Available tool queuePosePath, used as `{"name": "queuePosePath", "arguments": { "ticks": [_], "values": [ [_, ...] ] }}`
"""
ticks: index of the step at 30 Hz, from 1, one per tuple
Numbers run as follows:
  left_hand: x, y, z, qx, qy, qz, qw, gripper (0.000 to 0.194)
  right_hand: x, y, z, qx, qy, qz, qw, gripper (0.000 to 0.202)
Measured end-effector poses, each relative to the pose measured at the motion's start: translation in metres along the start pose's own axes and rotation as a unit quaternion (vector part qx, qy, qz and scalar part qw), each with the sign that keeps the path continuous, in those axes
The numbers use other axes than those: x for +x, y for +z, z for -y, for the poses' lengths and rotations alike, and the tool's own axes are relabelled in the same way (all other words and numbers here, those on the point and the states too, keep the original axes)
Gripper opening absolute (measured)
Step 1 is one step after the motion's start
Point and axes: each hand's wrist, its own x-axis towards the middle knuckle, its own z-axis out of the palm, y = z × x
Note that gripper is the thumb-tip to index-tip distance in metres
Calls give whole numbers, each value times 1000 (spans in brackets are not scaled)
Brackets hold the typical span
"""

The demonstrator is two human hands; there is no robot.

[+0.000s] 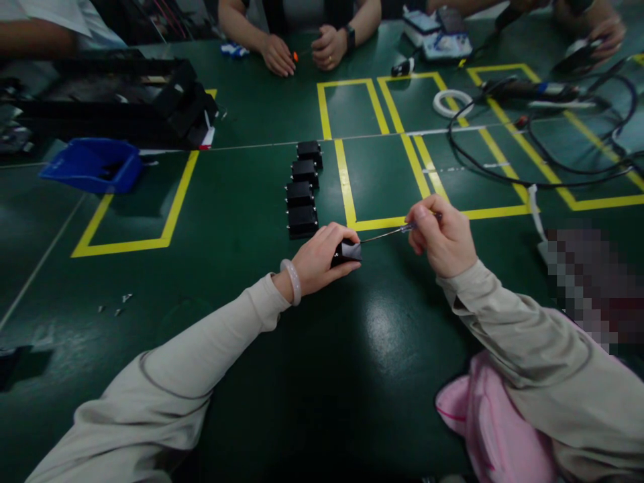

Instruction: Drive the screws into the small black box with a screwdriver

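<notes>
My left hand [322, 258] is wrapped round a small black block-shaped part [348, 252], steadying it on the green table. In my right hand [439, 231] is a screwdriver [385, 235] with a thin metal shaft and a clear handle, mostly hidden by the fingers. The shaft points left, and its tip meets the right side of the block near my left fingertips. Just beyond my left hand, several similar black blocks [302, 193] stand in a row leading away from me, with small shiny screws at their sides.
A blue scoop-shaped bin [95, 164] and black trays [115, 100] lie at left, loose screws [123, 302] nearer. At right are a white tape ring [453, 94], a cabled black tool [533, 90] and pink cloth [496, 409]. Co-workers' hands [327, 48] rest across the table.
</notes>
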Motion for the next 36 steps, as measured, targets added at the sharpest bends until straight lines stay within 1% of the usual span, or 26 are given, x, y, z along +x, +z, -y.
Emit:
{"name": "queuePosePath", "arguments": {
  "ticks": [7, 13, 17, 23, 30, 36],
  "values": [
    [1, 0, 1, -2, -1, -1, 1000, 29, 0, 0, -2, -2, -10, -11, 1000, 32],
    [0, -1, 0, -4, 1, 0, 1000, 29, 1, 0, 0, -10, -4, -13, 1000, 39],
    [0, 0, 1, -4, 9, -3, 1000, 30, 1, 0, -1, -11, -8, -21, 1000, 34],
    [1, 1, 1, -5, 5, -6, 1000, 30, 1, -1, -2, -17, -6, -11, 1000, 34],
    [0, 1, 1, -3, 7, -7, 1000, 30, -4, -1, 2, -41, -40, -3, 998, 27],
    [0, 1, 1, -2, 2, -3, 1000, 31, -3, -2, 2, -39, -21, -7, 999, 33]
  ]
}}
